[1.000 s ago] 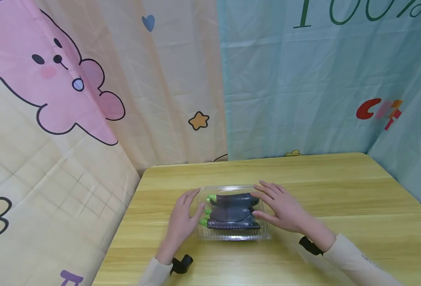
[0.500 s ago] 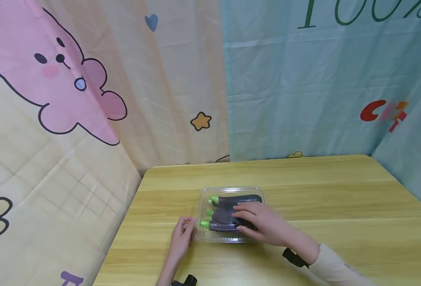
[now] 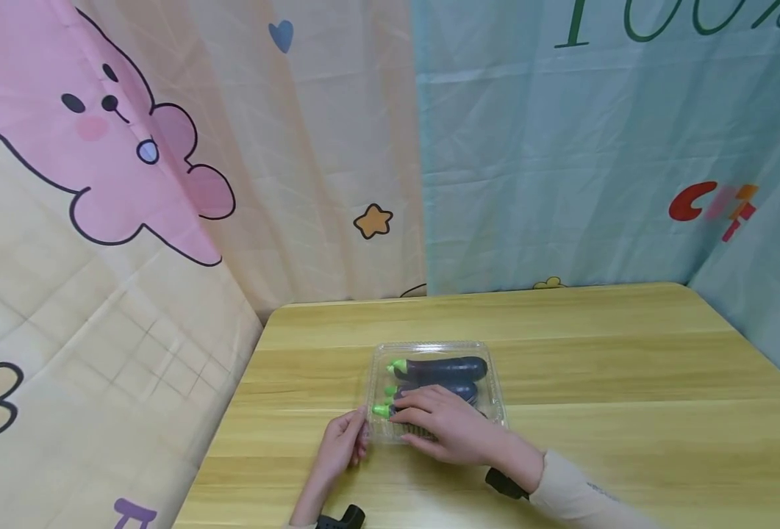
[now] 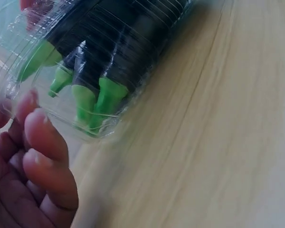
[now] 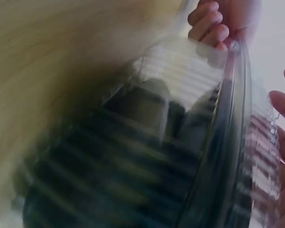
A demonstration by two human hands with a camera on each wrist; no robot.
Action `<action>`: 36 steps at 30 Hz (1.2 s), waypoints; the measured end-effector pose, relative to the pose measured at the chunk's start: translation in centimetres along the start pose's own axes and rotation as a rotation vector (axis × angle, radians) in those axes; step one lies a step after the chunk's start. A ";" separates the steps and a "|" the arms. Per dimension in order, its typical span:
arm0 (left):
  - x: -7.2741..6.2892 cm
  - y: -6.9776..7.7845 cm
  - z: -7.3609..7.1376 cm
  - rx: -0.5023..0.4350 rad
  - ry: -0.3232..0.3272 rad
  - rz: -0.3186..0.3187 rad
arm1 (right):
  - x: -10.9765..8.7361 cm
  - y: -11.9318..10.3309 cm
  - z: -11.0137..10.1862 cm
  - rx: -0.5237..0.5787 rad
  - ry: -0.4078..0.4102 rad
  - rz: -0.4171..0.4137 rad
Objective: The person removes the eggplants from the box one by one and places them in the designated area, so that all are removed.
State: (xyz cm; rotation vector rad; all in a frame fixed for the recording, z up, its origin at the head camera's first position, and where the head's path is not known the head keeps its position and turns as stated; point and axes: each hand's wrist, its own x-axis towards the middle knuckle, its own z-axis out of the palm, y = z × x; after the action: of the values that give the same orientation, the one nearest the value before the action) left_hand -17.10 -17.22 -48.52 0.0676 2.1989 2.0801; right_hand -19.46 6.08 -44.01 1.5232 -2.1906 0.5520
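A clear plastic clamshell box (image 3: pixel 494 389) lies on the wooden table, its lid down over several dark purple eggplants (image 3: pixel 445 369) with bright green stem ends (image 4: pixel 111 92) pointing left. My left hand (image 3: pixel 342 442) pinches the rim at the box's near left corner between thumb and forefinger, the other fingers curled below. Across the front part of the lid lies my right hand (image 3: pixel 452 427), its fingers loosely bent and pointing left, hiding part of the nearest eggplant. The right wrist view is blurred, with the ribbed box wall (image 5: pixel 128 156) close up.
The light wooden table (image 3: pixel 601 367) stretches away on both sides of the box. Printed cloth (image 3: pixel 548 147) hangs behind its back edge and along the sides. A black wrist camera (image 3: pixel 342 518) sits on each forearm.
My left hand has come down from beside the box to its near left corner and now pinches the rim. My right hand has slid left and nearer over the lid.
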 end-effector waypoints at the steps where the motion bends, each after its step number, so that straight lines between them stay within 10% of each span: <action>1: 0.1 -0.1 0.0 -0.015 0.004 0.005 | 0.1 -0.1 0.2 0.007 0.000 0.000; 10: 0.8 -1.8 0.4 -0.143 0.093 0.051 | 0.6 -0.3 1.3 -0.037 -0.022 0.006; 36: 1.0 -2.0 0.3 -0.104 -0.067 0.071 | 1.5 0.9 2.1 -0.115 -0.014 0.151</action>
State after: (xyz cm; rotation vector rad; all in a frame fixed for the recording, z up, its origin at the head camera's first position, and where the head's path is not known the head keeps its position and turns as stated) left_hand -17.93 -16.93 -50.58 0.2061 2.0757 2.1924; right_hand -21.03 4.04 -45.03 1.3149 -2.3192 0.4540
